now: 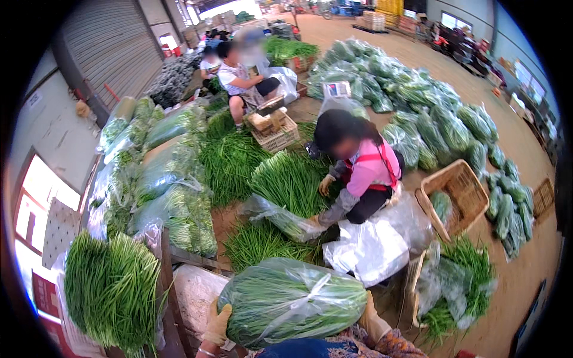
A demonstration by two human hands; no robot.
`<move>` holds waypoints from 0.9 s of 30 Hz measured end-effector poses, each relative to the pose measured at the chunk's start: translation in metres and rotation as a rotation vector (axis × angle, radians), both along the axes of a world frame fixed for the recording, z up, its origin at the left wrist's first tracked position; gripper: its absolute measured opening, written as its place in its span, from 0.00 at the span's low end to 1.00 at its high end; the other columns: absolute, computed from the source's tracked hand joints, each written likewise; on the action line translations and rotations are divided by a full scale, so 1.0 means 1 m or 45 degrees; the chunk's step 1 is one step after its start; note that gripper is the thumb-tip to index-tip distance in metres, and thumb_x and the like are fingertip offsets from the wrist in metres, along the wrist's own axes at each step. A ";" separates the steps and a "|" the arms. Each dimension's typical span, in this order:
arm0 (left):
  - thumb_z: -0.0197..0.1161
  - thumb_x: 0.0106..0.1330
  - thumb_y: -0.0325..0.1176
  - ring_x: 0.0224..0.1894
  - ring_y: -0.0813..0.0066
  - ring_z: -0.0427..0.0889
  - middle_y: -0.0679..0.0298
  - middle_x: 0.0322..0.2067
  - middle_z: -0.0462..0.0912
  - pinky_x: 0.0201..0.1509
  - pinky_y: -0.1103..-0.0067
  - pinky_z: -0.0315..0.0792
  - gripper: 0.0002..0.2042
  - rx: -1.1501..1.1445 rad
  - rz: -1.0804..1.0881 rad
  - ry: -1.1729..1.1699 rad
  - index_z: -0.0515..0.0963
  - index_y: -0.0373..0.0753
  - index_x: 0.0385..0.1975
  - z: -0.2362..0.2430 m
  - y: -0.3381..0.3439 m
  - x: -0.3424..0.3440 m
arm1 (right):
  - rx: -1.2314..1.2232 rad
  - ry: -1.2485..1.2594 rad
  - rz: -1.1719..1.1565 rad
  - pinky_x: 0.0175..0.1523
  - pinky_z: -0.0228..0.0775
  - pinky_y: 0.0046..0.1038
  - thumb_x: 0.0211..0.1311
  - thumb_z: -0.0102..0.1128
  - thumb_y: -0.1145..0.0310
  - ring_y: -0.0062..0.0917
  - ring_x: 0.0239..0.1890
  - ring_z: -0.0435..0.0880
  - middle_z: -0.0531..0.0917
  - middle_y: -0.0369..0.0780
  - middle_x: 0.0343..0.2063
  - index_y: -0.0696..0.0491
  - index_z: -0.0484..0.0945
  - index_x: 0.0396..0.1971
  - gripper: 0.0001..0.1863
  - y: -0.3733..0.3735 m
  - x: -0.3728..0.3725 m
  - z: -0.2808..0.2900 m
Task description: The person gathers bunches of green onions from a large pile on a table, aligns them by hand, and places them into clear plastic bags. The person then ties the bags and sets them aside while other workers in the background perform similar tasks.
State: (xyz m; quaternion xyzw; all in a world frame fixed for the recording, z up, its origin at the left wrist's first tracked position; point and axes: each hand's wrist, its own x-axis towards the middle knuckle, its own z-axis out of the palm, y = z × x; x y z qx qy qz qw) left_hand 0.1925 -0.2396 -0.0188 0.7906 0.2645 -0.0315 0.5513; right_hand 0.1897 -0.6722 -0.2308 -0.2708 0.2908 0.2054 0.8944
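Note:
Between my gloved hands lies a large clear plastic bag of long green stalks (286, 307), its gathered plastic showing whitish on top. My left hand (216, 325) grips its left end, thumb uppermost. Against the right end my right hand (372, 322) presses, its fingers partly hidden by the bag. The bag rests close in front of my body, lying on its side. To the left, a big open bundle of loose green stalks (110, 286) stands in a plastic-lined container. Under the bag's left end is a pale, plastic-wrapped surface (194, 295).
Ahead, a person in pink (364, 173) bends over green stalks with a plastic bag. Filled bags (167, 185) are stacked at left, with more filled bags (418, 95) at far right. A plastic crate (456, 200) and white plastic sheets (370, 247) lie at right.

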 end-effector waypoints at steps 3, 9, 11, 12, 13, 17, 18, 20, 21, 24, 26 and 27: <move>0.63 0.56 0.39 0.43 0.70 0.73 0.56 0.44 0.74 0.49 0.77 0.68 0.28 0.039 0.057 0.099 0.64 0.30 0.53 -0.029 -0.012 0.008 | -0.100 0.068 -0.008 0.58 0.62 0.42 0.61 0.25 0.36 0.39 0.53 0.70 0.70 0.44 0.54 0.52 0.64 0.56 0.38 -0.003 0.005 0.035; 0.59 0.56 0.33 0.41 0.64 0.75 0.52 0.39 0.76 0.46 0.77 0.70 0.20 -0.298 0.126 0.448 0.68 0.33 0.48 -0.025 -0.031 0.072 | 0.319 0.386 -0.172 0.58 0.61 0.44 0.63 0.25 0.39 0.40 0.53 0.69 0.69 0.44 0.54 0.53 0.66 0.55 0.35 -0.001 -0.025 -0.044; 0.55 0.57 0.30 0.46 0.54 0.72 0.46 0.44 0.72 0.50 0.72 0.67 0.17 0.641 -0.966 0.174 0.71 0.43 0.48 -0.017 -0.061 0.102 | 0.036 0.291 -0.243 0.58 0.61 0.42 0.64 0.29 0.44 0.39 0.53 0.69 0.69 0.44 0.54 0.53 0.66 0.55 0.32 -0.024 -0.021 -0.032; 0.54 0.57 0.31 0.48 0.51 0.71 0.44 0.46 0.70 0.52 0.71 0.66 0.16 0.925 -1.265 0.081 0.71 0.45 0.47 -0.011 -0.100 0.129 | -0.020 0.139 -0.295 0.58 0.61 0.41 0.64 0.30 0.45 0.38 0.53 0.69 0.69 0.44 0.55 0.53 0.66 0.55 0.31 -0.050 -0.017 -0.028; 0.50 0.60 0.35 0.50 0.50 0.70 0.43 0.48 0.68 0.54 0.70 0.64 0.15 0.890 -1.306 0.235 0.71 0.43 0.47 -0.028 -0.119 0.148 | -0.060 -0.016 -0.320 0.58 0.61 0.40 0.64 0.32 0.46 0.38 0.53 0.69 0.69 0.43 0.55 0.53 0.65 0.55 0.30 -0.071 -0.015 -0.014; 0.47 0.57 0.26 0.62 0.48 0.55 0.43 0.60 0.54 0.66 0.68 0.51 0.28 0.611 -1.853 -0.365 0.54 0.37 0.61 0.027 -0.348 0.224 | -1.119 -0.040 -0.729 0.55 0.63 0.36 0.63 0.39 0.49 0.34 0.49 0.70 0.71 0.43 0.49 0.58 0.66 0.52 0.28 -0.268 -0.027 0.122; 0.48 0.61 0.30 0.61 0.54 0.58 0.45 0.58 0.59 0.64 0.69 0.53 0.26 0.422 -1.840 -1.127 0.55 0.38 0.60 0.034 -0.416 0.241 | -0.876 -0.244 -1.003 0.54 0.62 0.34 0.63 0.41 0.51 0.31 0.47 0.71 0.71 0.42 0.48 0.58 0.67 0.50 0.26 -0.342 -0.042 0.143; 0.51 0.64 0.41 0.48 0.71 0.70 0.57 0.45 0.72 0.52 0.75 0.66 0.22 -0.763 -1.581 -1.003 0.61 0.39 0.56 0.111 -0.574 0.226 | -1.093 -0.228 -1.482 0.50 0.62 0.32 0.62 0.43 0.52 0.29 0.43 0.71 0.72 0.41 0.45 0.57 0.68 0.48 0.24 -0.456 -0.082 0.187; 0.52 0.64 0.40 0.42 0.76 0.69 0.63 0.41 0.71 0.43 0.78 0.69 0.21 -1.402 -1.787 -0.421 0.62 0.41 0.55 0.137 -0.625 0.202 | -1.214 -0.180 -1.659 0.48 0.62 0.31 0.62 0.44 0.53 0.28 0.42 0.71 0.72 0.40 0.43 0.56 0.68 0.47 0.23 -0.495 -0.107 0.205; 0.53 0.61 0.40 0.46 0.71 0.71 0.61 0.45 0.70 0.45 0.74 0.70 0.23 -0.898 -1.520 -1.815 0.61 0.40 0.55 0.202 -0.679 0.110 | -1.417 -0.035 -1.980 0.41 0.63 0.28 0.60 0.47 0.54 0.24 0.36 0.71 0.73 0.38 0.38 0.54 0.70 0.45 0.21 -0.543 -0.150 0.237; 0.55 0.57 0.40 0.51 0.60 0.70 0.54 0.48 0.69 0.50 0.70 0.69 0.27 -0.444 -1.740 -2.083 0.60 0.37 0.55 0.194 -0.665 0.092 | -1.442 0.045 -2.019 0.37 0.63 0.26 0.59 0.49 0.55 0.22 0.32 0.71 0.74 0.36 0.35 0.53 0.71 0.44 0.20 -0.542 -0.152 0.231; 0.55 0.55 0.41 0.53 0.55 0.68 0.52 0.50 0.67 0.53 0.68 0.68 0.28 -0.720 -2.247 -1.660 0.60 0.36 0.55 0.175 -0.650 0.099 | -1.416 0.076 -1.985 0.35 0.63 0.25 0.59 0.50 0.55 0.21 0.30 0.71 0.75 0.36 0.33 0.52 0.72 0.43 0.19 -0.535 -0.147 0.217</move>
